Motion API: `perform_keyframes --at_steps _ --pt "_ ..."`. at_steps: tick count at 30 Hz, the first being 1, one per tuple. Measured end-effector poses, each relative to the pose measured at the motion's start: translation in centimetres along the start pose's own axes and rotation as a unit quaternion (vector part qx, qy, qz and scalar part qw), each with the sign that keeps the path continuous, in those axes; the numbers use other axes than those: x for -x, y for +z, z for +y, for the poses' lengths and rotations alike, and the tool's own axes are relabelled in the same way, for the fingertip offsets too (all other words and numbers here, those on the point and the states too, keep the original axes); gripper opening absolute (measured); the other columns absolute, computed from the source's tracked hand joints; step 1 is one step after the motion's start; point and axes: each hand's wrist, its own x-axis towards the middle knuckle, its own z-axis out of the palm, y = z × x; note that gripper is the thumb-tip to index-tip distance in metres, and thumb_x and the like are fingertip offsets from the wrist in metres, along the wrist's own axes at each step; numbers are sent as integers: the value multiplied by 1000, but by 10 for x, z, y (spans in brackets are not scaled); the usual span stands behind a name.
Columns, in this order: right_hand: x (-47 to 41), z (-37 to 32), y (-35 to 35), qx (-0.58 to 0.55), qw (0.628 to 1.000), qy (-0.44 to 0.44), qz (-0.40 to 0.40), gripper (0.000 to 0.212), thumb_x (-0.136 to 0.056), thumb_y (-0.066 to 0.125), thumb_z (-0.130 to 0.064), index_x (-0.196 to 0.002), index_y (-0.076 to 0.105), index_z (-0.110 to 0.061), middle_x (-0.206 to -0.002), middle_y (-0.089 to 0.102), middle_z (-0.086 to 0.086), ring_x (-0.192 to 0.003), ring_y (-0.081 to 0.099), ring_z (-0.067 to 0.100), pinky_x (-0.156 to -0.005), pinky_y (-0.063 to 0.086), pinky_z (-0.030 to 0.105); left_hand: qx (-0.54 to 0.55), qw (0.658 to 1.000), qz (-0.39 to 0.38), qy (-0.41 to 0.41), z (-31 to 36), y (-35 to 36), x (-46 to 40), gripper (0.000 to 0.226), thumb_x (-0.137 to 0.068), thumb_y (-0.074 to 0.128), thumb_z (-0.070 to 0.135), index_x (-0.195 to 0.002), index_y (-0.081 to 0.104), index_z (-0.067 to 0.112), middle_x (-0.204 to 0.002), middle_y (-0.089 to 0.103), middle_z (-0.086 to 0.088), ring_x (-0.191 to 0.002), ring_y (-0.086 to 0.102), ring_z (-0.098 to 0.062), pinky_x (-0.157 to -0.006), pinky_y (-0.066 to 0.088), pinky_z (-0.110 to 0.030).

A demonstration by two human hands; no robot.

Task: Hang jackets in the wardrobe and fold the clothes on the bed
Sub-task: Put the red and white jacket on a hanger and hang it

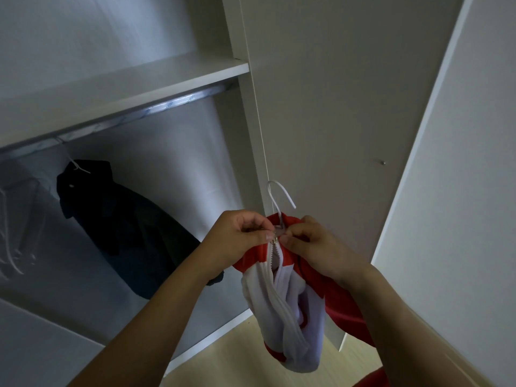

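A red and white zip jacket (pixel 282 308) hangs from a white hanger (pixel 280 195), whose hook sticks up above my hands in front of the open wardrobe. My left hand (pixel 237 238) pinches the metal zip pull (pixel 275 238) at the collar. My right hand (pixel 312 241) pinches the collar edge on the other side of the zip. The zip runs down the white front. A dark jacket (pixel 122 222) hangs on a white hanger from the metal rail (pixel 145 110) inside the wardrobe.
A white shelf (pixel 156 76) sits above the rail. Pale empty hangers (pixel 14 247) hang at the far left. The wardrobe's side panel (pixel 251 152) and an open door (pixel 349 107) stand right of the opening. Light wood floor (pixel 240 358) shows below.
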Motion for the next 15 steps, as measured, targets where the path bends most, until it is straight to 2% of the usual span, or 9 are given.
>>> perform_keyframes --at_steps 4,8,11,15 --pt "-2 3 0 22 999 -8 26 20 -93 61 -27 -73 64 -30 -101 48 3 -88 52 8 -75 37 16 18 1000 3 -11 -5 3 2 5 -87 71 16 -86 73 21 -86 74 3 -84 71 -16 -80 59 -30" --pt "-6 8 8 -55 995 11 82 19 -91 65 -22 -74 72 -25 -101 48 1 -91 54 12 -80 44 21 56 998 37 -19 -9 8 4 5 -86 71 13 -89 74 16 -89 75 2 -84 72 -14 -73 57 -20" --pt "-7 6 15 -154 981 25 119 25 -91 66 -18 -68 73 -26 -99 48 -2 -93 56 16 -74 45 18 75 994 85 3 -13 15 8 9 -85 72 9 -87 76 17 -88 75 3 -85 71 -13 -81 58 -28" --pt "-8 2 21 -177 972 26 150 19 -91 65 -17 -75 74 -17 -102 48 2 -93 57 15 -72 50 19 63 991 107 48 -15 20 12 13 -83 73 8 -85 76 21 -87 74 5 -87 70 -13 -89 56 -37"
